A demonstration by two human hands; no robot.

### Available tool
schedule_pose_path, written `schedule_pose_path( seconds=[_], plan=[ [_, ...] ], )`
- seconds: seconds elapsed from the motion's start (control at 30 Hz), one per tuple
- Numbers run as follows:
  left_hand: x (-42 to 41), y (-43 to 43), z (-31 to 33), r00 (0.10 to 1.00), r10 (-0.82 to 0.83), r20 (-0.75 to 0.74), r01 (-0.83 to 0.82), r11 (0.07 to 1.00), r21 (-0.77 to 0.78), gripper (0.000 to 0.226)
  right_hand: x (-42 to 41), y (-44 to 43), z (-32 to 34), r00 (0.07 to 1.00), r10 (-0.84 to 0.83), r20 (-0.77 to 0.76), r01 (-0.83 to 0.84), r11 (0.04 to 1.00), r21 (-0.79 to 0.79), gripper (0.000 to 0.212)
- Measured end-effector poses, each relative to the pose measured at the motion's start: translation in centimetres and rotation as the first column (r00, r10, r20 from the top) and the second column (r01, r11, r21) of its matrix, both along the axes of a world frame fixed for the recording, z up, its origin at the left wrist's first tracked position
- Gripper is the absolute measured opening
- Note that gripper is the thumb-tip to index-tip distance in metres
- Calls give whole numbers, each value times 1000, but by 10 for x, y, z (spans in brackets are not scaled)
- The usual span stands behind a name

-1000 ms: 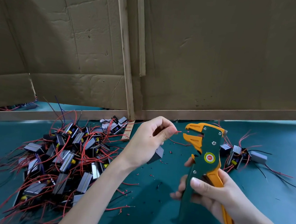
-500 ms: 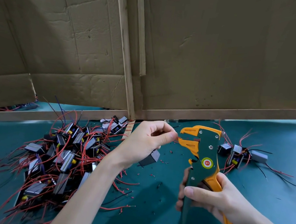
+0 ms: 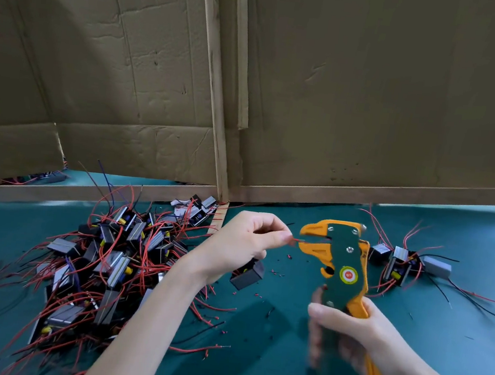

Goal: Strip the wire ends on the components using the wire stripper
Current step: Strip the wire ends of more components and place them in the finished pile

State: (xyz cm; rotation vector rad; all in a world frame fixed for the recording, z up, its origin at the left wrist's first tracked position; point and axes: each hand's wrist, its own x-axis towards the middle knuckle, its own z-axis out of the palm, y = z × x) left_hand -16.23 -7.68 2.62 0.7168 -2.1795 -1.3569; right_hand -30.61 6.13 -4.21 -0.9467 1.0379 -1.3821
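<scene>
Moved: the end of the red wire [image 3: 295, 240] now sits between the jaws of the wire stripper [image 3: 345, 264]; a second ago it was just short of them. Grip: right hand [image 3: 352, 336] wraps both handles, fingers motion-blurred; left hand [image 3: 246, 242] pinches the wire thumb-to-forefinger, component [image 3: 247, 276] dangling below it over the table [image 3: 452, 346]. Stripper sits centre right, long axis near upright, beak pointing left, handles toward lower right.

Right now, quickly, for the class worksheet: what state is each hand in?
Left hand: closed, pinching a red wire whose end is at the wire stripper.
Right hand: closed, gripping the wire stripper's handles.
</scene>
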Motion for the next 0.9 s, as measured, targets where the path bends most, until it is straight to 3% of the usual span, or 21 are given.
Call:
schedule_pose_path(
  seconds=[0.07, 0.13, 0.23, 0.4, 0.6, 0.67, 0.77, 0.9],
  plan=[
    [2, -3, -1, 999, 31, -20, -30, 999, 9, 15, -4, -3, -2, 985, 65, 159, -67, 998, 11, 55],
    [2, -5, -1, 998, 54, -33, -55, 998, -27, 15, -6, -5, -4, 975, 48, 217, -52, 999, 14, 59],
    [1, -6, 0, 990, 129, -60, -136, 981, -139, 13, -11, -7, -3, 972, 22, 235, -33, 999, 43, 47],
    [-15, 0, 17, 938, 212, -275, -293, 907, -303, 11, -17, -10, -4, 971, -57, 232, 13, 982, 186, 24],
    [-103, 21, 25, 874, 139, -466, -325, 880, -346, 8, -17, -16, -11, 963, -53, 265, -35, 947, 318, 15],
    [-132, 29, 16, 900, 106, -422, -247, 923, -295, 8, -19, -16, -14, 959, -53, 278, -44, 942, 332, 18],
    [-152, 39, -2, 986, -15, -168, -26, 971, -239, 27, -22, -17, -15, 954, -61, 295, -43, 941, 335, 15],
    [-126, 41, -5, 990, -115, 82, 135, 939, -316, 37, -28, -20, -17, 937, -110, 332, -7, 943, 332, 24]
  ],
)
